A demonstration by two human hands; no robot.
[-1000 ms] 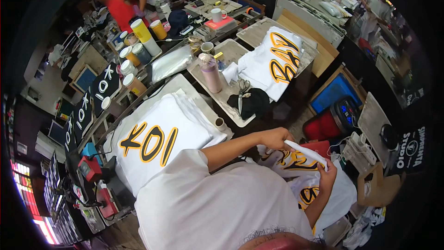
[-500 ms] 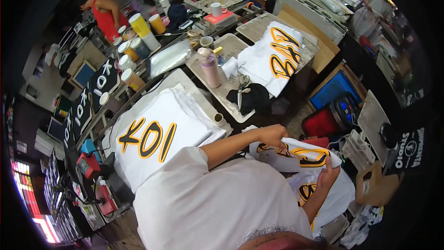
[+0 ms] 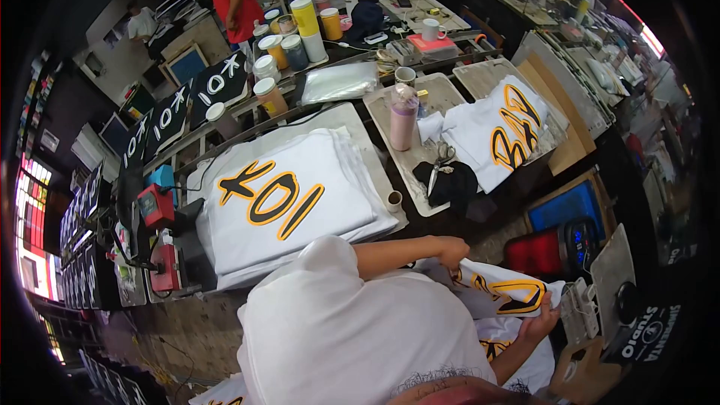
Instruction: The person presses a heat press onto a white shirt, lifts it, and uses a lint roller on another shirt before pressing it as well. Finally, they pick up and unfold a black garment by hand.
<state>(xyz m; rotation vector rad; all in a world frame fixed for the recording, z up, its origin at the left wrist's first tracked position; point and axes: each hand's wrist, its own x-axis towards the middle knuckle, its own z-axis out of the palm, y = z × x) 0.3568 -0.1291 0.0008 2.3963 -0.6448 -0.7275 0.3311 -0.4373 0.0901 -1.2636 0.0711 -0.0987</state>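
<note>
My left hand (image 3: 453, 253) is closed on the upper edge of a white T-shirt (image 3: 480, 296) printed with black, orange-edged lettering. Farther along the same cloth, my right hand (image 3: 540, 320) grips its outer end, thumb on the print. The shirt is stretched between both hands and folds over itself. Below it lies more white printed cloth (image 3: 499, 330), partly covered by my right forearm. To the left of my arms, a stack of white T-shirts (image 3: 300, 157) with similar black and orange lettering rests on a board.
Another white shirt (image 3: 502, 131) reading BAD lies on a board beside scissors (image 3: 441, 161), a black cloth (image 3: 454, 189) and a pink bottle (image 3: 403, 124). A speaker (image 3: 540, 251) and power strip (image 3: 583, 307) stand near my hands. A person in red (image 3: 232, 4) is at the back.
My view has turned left, so the surroundings sit farther right and lower. Both hands keep hold of the shirt, which now hangs slightly lower in view.
</note>
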